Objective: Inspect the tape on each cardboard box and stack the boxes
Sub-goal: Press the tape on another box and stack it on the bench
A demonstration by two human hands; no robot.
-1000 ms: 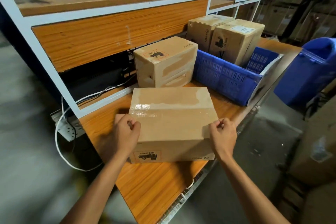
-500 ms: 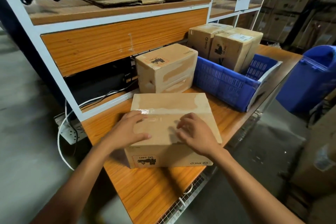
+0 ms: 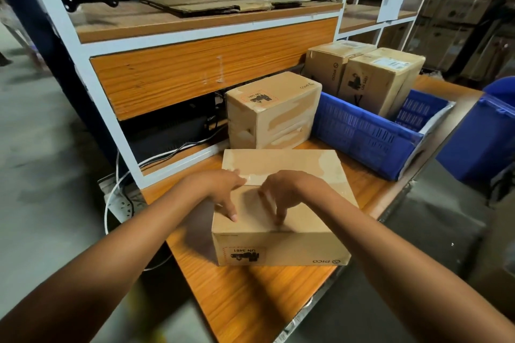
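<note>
Hands [image 3: 223, 189] flat on taped cardboard box [image 3: 278, 237], wood-grain table [image 3: 250, 301].

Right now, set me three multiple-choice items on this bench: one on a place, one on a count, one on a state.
1. Where does the near box sit?
A. in the crate
B. on the bench, in front of the second box
C. on the top shelf

2. How many boxes stand in the crate?
A. none
B. two
C. four

3. What are the hands doing?
A. lifting the near box off the bench
B. pressing down on the near box's top
C. hanging clear of every box

Answers:
1 B: it rests on the bench, with the second box behind it.
2 B: two boxes stand side by side in it.
3 B: the left hand and right hand have their fingers down on the top by the tape, and the box is flat on the bench.
</note>
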